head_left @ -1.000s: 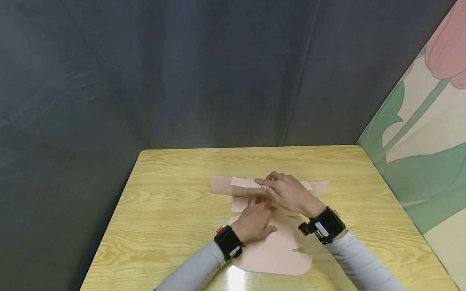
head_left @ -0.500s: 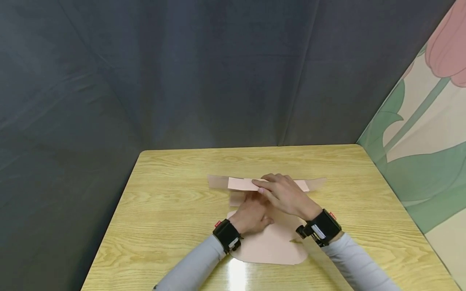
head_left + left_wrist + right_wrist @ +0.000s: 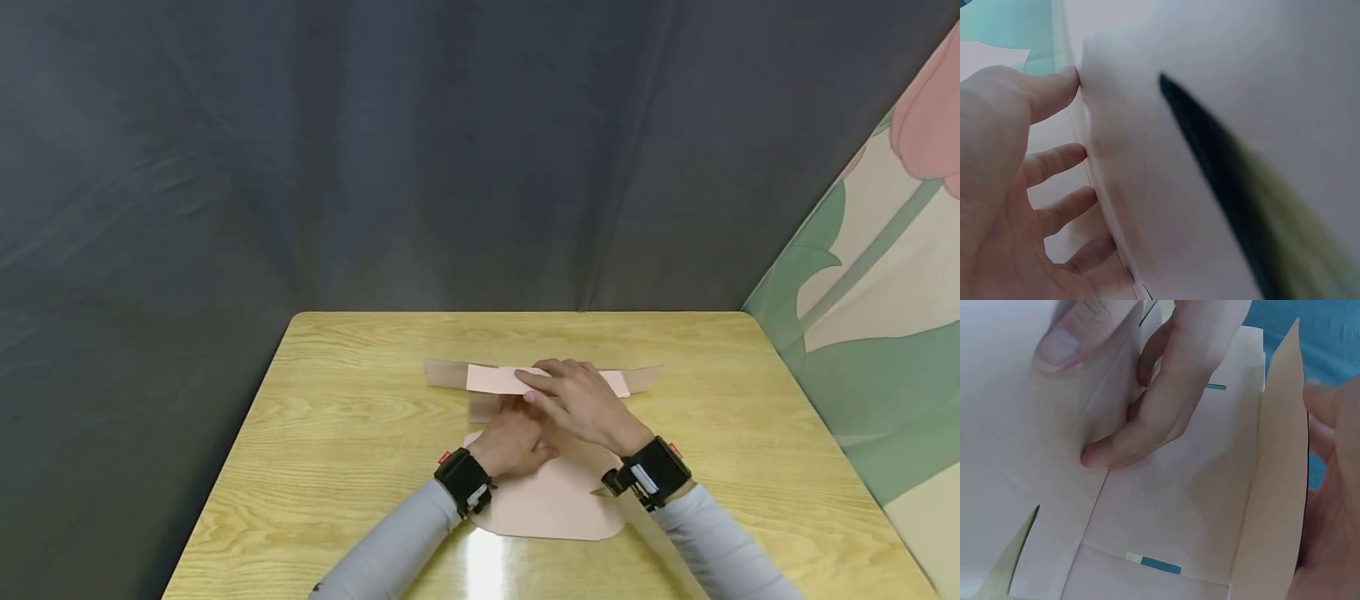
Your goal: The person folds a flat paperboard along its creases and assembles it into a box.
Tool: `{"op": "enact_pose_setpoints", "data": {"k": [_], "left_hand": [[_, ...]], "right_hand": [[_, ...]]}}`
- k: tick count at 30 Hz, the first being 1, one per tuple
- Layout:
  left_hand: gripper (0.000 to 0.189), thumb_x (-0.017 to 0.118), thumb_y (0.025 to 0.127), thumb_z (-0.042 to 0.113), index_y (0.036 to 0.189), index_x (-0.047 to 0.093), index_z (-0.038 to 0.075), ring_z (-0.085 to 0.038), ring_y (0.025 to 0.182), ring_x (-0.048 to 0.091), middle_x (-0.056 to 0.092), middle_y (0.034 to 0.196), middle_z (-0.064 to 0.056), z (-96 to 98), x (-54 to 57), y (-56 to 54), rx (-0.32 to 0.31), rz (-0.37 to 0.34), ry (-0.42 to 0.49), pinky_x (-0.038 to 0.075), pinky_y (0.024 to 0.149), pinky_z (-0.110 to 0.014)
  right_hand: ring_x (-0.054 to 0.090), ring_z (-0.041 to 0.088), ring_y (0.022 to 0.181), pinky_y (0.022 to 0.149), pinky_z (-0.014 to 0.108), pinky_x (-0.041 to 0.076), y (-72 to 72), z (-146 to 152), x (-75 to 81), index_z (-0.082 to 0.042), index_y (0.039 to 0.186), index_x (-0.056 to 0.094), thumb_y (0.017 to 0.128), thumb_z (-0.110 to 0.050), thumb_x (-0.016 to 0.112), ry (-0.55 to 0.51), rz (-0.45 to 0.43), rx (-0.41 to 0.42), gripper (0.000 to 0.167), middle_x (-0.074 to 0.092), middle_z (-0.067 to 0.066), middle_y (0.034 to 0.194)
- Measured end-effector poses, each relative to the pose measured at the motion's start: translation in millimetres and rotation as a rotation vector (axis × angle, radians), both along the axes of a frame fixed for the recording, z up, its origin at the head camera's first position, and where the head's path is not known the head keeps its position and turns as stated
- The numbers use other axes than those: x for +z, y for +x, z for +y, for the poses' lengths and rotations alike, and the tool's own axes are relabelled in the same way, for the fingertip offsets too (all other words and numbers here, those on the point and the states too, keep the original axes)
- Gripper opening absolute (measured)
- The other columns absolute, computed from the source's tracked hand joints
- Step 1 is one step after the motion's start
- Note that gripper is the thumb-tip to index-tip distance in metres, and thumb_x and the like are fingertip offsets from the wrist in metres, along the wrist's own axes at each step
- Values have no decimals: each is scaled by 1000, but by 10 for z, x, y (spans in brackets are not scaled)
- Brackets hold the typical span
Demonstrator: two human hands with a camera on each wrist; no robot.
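Pale-pink cardboard flap [image 3: 491,380] partly folded at twelve o'clock; right hand [image 3: 577,408] rests against it, fingers loosely extended, apparently not clasping. Left hand [image 3: 517,440], fingers parted, presses below. Six-o'clock panel [image 3: 555,510] lies flat on wooden table [image 3: 337,450]. Folding looks early, most panels left.

Left hand [image 3: 515,437] and right hand [image 3: 577,400] touch pink cardboard [image 3: 555,508] on a table [image 3: 337,442]

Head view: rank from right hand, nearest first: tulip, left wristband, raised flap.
From the right hand:
1. raised flap: touching it
2. left wristband: near side, to the left
3. tulip: on the wall, far right
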State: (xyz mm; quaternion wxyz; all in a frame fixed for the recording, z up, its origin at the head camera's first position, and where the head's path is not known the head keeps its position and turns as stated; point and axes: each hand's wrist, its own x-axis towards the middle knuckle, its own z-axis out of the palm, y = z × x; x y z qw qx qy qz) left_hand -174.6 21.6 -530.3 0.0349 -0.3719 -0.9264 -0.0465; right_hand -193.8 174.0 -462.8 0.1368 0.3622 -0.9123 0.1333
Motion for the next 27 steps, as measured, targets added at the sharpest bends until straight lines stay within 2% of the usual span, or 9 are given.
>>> {"op": "enact_pose_setpoints", "data": {"k": [7,14,19,23,26,27], "left_hand": [[57,48,78,56,118,53,16,-18,123,21,31,133,0,-4,-20,-42,13,-11,9,12,99,-44],[71,51,76,55,131,36,14,-18,126,11,23,138,-2,-8,-117,-95,-1,35,40,9,100,-44],[71,51,78,52,132,33,11,-20,125,14,24,137,-5,1,-162,-55,4,47,55,11,99,-45],[74,53,78,49,134,29,8,-22,123,20,26,135,-8,-22,-122,2,0,61,63,16,98,-45],[73,55,75,51,133,32,11,-23,123,20,25,136,-8,-105,-41,77,-19,54,83,17,98,-44],[69,56,75,51,129,38,12,-23,123,22,29,134,-7,-149,-3,107,-28,45,102,18,98,-43]], "right_hand": [[44,24,107,83,48,30,-52,-15,-81,-35,124,46,88,-44,41,-6,19,-24,38,49,5,119],[44,26,105,85,48,29,-101,-14,-176,-33,125,45,88,-42,41,-15,65,-40,38,49,7,119],[41,25,109,88,48,26,-99,2,-222,-34,125,45,88,-43,40,-8,100,-44,39,47,6,121],[40,25,110,88,48,25,-106,2,-223,-33,125,45,88,-42,41,-13,116,-45,39,47,6,121],[39,24,110,88,47,25,-106,-14,-212,-33,126,44,88,-42,41,-12,111,-50,39,46,5,121],[39,24,110,89,47,25,-101,-19,-208,-33,126,44,88,-42,41,-10,109,-53,39,45,4,122]]}}
